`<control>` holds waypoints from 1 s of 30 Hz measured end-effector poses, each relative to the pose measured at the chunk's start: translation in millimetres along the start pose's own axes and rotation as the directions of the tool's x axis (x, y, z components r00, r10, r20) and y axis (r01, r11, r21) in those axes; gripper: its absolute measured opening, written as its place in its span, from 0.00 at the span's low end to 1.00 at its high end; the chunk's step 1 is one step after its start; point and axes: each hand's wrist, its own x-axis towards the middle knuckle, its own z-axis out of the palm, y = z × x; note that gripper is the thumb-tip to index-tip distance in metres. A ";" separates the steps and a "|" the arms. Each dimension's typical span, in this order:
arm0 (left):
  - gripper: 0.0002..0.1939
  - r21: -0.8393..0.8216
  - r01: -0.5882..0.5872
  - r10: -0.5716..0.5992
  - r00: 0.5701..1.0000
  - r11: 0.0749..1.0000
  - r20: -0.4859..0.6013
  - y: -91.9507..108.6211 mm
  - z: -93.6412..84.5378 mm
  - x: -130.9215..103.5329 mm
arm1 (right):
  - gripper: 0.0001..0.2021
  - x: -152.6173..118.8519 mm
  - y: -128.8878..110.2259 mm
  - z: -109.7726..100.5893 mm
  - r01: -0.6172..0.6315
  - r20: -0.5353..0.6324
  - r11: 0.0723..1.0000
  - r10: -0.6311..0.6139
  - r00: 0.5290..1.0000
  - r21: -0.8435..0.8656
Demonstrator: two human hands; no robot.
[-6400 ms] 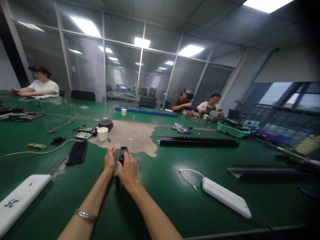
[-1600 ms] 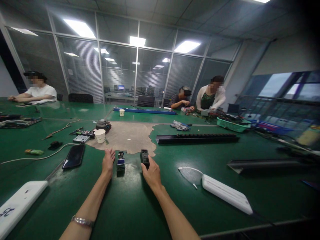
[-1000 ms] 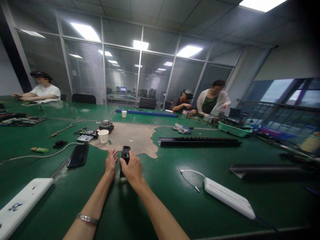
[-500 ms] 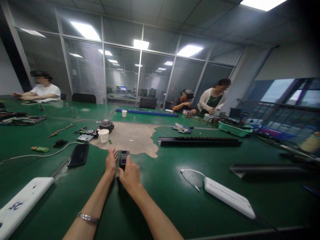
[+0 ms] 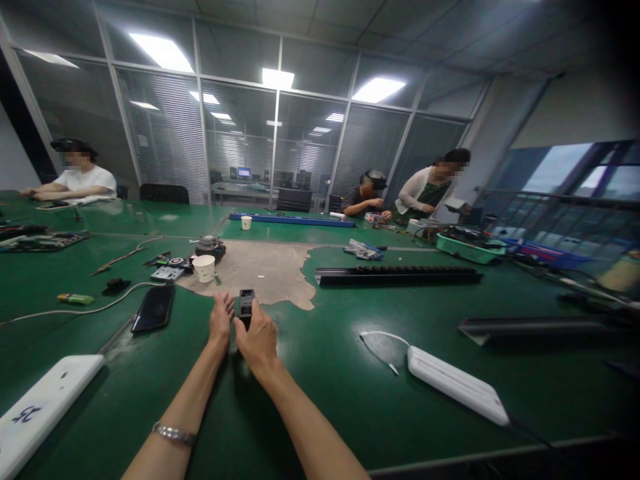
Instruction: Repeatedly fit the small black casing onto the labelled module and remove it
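Note:
A small black rectangular device with slots in its top (image 5: 246,303) stands tilted in my right hand (image 5: 257,340), whose thumb and fingers grip its sides. My left hand (image 5: 220,321) is beside it on the left, apart from the device. Its fingers are curled in, and whatever they may hold is hidden. Beyond both hands lies a bare brownish patch (image 5: 265,267) in the green tabletop. At that patch's left edge stands a white paper cup (image 5: 204,269), with a round grey mechanical part (image 5: 209,247) behind it.
A black phone (image 5: 153,309), a white cable and a white power strip marked 25 (image 5: 47,407) lie left. On the right are another white strip (image 5: 455,387), black rails (image 5: 397,275) and a green basket (image 5: 470,249). Several people sit or stand across the table.
The device in my right hand has turned so its slotted top shows more. My left hand stays curled beside it. The standing person at right now holds up a pale object.

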 end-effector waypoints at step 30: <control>0.34 0.035 -0.011 0.011 1.000 0.999 0.006 -1.7 -0.1 -2.4 | 0.28 -13.5 107.1 -53.5 -0.064 -0.215 0.998 0.058 0.975 -0.020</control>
